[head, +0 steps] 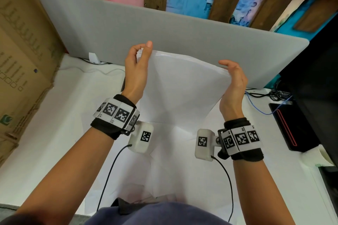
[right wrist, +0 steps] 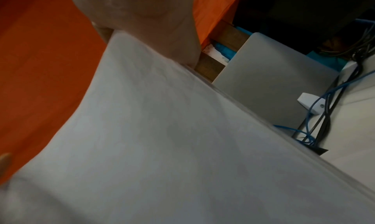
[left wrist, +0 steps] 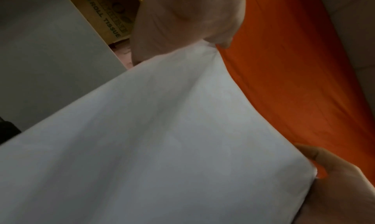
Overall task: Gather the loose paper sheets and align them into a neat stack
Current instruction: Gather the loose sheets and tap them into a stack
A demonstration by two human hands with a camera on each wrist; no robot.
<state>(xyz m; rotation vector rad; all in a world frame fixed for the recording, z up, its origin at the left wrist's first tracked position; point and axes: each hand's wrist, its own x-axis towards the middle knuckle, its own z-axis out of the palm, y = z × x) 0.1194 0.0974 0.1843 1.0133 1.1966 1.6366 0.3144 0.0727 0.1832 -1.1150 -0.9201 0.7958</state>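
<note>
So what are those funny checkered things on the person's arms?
Each bare forearm wears a black fabric wristband ringed with white square tiles printed with black pixel-like codes. A rounded white camera box with its own code sits on the inner side of each wrist, and a thin black cable trails from each box. No sleeves or gloves show.

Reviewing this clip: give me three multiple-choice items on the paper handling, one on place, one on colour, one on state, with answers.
1. Where is the paper stack?
A. held upright between both hands
B. flat in a drawer
C. on the floor

2. What colour is the divider panel behind it?
A. green
B. grey
C. yellow

3. What is the left hand doing?
A. resting on the desk
B. holding a pen
C. gripping the stack's side edge

Answers: A, the left hand and right hand clasp its sides; B, the panel shows grey; C, its fingers curl round the edge.
</note>
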